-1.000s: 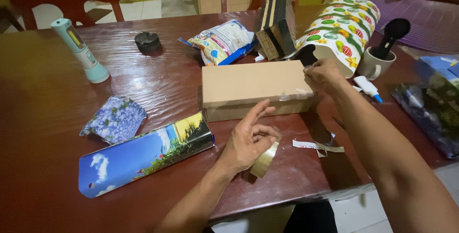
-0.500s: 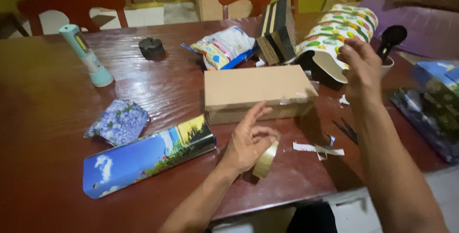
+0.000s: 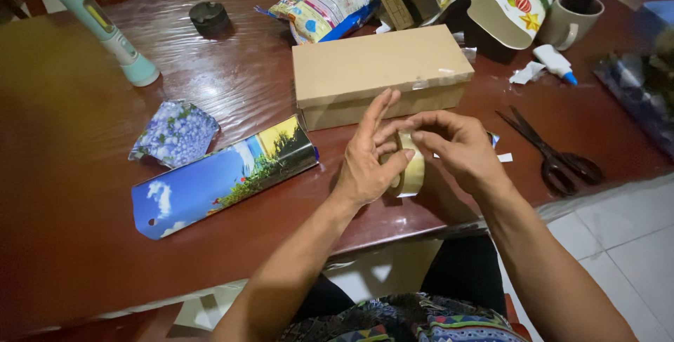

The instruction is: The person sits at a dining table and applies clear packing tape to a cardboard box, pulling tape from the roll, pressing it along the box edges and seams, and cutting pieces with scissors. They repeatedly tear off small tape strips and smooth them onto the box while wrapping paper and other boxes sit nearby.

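Right hand (image 3: 460,147) has been brought back from the far right corner of the cardboard box (image 3: 379,71), where it was a second ago, and is now joined with the left hand (image 3: 368,159) at the roll of tape (image 3: 409,168). The roll, held a second ago by the left hand alone, is now gripped from both sides: left thumb pressed on the near face, left fingers (image 3: 379,112) fanned upward and loose, right fingers (image 3: 421,126) curled over the top rim. Neither hand is clenched into a fist; both are closed around the roll, and nothing else is held. Judged from this, taping at the box corner looks finished for now, and a fresh length of tape is probably being picked off the roll; the free end cannot be made out. The roll is stood on edge just above the desk (image 3: 63,145), near its front edge and just in front of the box, not touching it. The roll's hole axis lies roughly level, pointing left-right across the view, with the flat faces toward the hands. The box is closed, its long axis running left-right and slightly skewed, right end further away; a clear tape strip is visible at its right top edge. Scissors (image 3: 551,151) lie to the right, untouched, blades pointing away to the left.
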